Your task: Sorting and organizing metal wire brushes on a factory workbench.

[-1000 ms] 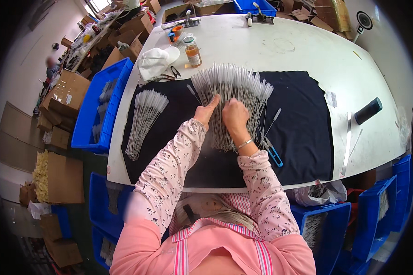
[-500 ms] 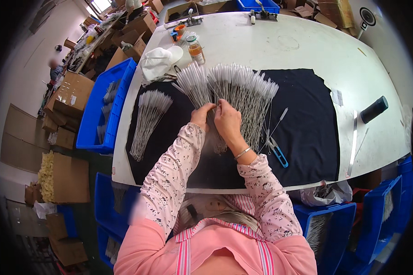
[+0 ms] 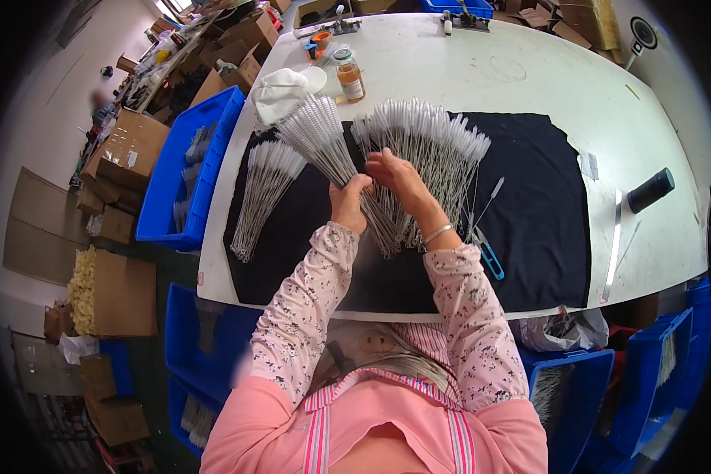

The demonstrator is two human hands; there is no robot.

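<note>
A bunch of thin wire brushes with white bristle tips is gripped in the left hand, fingers closed round the stems near the lower end, so the bristly ends are fanned up and to the left. Right beside it, a bigger spread of the same brushes is laid out on the black cloth, and the right hand is rested on top of that spread, fingers loosely curled and partly open among the wires; whether any are actually pinched can't be told. The two hands are nearly touching over the middle of the cloth.

Off to the left on the same cloth, a smaller separate fan of brushes is lying on its own. Just right of the right wrist, a small blue-handled snipping tool is seen on the cloth.

All of it is carried by a white table. At the far side a glass jar with amber stuff inside is stood upright, with a white cap next to it. Near the right edge a dark cylinder and a long metal ruler are lying. A blue crate is parked along the table's left side, with cardboard boxes beyond.
</note>
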